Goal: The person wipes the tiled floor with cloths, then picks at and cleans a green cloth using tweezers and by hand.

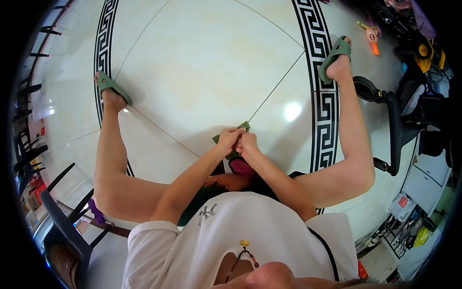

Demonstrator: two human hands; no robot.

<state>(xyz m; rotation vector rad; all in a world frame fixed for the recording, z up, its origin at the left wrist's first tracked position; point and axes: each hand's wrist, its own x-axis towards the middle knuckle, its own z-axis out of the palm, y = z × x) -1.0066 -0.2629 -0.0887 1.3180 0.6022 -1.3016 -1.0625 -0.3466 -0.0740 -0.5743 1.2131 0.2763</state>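
Note:
In front of my lap, my left hand [228, 139] and my right hand [247, 143] are close together with fingers closed. Between and behind them shows an olive-green piece of cloth [245, 126], whose edges stick out past both hands. My fingers hide most of it, so its exact kind cannot be made out. Just under the hands lies something dark with a pink-red patch [241, 167], partly covered by my right forearm.
My legs are spread wide, with green slippers [113, 88] on the tiled floor [202, 62]. At the left stands a dark chair [67, 226]. A black wheeled frame [395, 130] and an orange-handled toy [372, 39] are at the right.

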